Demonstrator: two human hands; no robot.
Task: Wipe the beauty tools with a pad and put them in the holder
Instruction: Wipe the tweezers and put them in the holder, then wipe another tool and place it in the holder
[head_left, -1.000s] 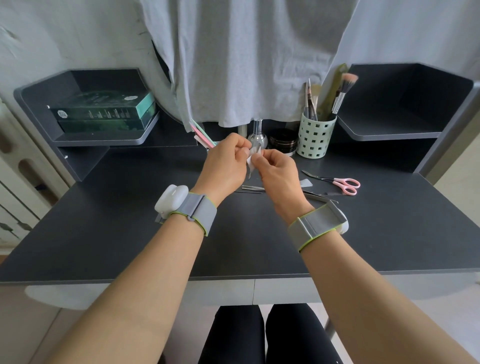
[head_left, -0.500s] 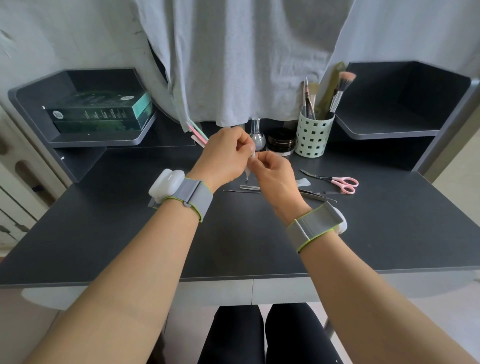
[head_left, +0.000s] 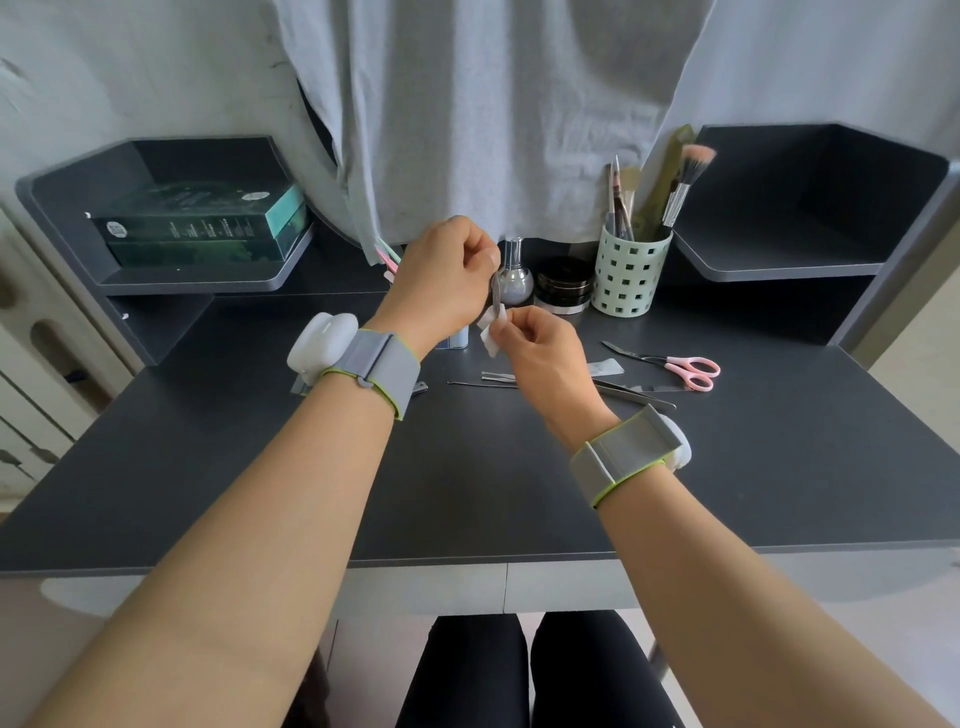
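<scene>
Green boxes (head_left: 202, 228): they lie stacked on the left shelf, at about 10 o'clock from the hands, and have no part in this step.
Left hand (head_left: 441, 283): its fingers are curled around the upper end of a thin metal tool (head_left: 496, 296), which hangs nearly upright above the desk (head_left: 208, 441).
Pad (head_left: 491, 332): a small white piece, wrapped around the lower end of the tool.
Right hand (head_left: 540, 348): it pinches the pad onto the tool, at 5 o'clock from the left hand; the two hands are close together, joined through the tool.
Step in hand: I judge that this is the wiping of one tool, and it is not yet in the holder.
Tools on the desk (head_left: 631, 391): several thin metal pieces lie flat behind the right hand; they probably wait for wiping.
Holder (head_left: 628, 273): a pale green cup with square holes, at 2 o'clock from the hands, already with brushes inside.
Scissors (head_left: 675, 364): pink handles, flat on the desk at 3 o'clock.
Next move: probably the left hand carries the tool to the holder and drops it between the brushes, while the right hand keeps the pad.
</scene>
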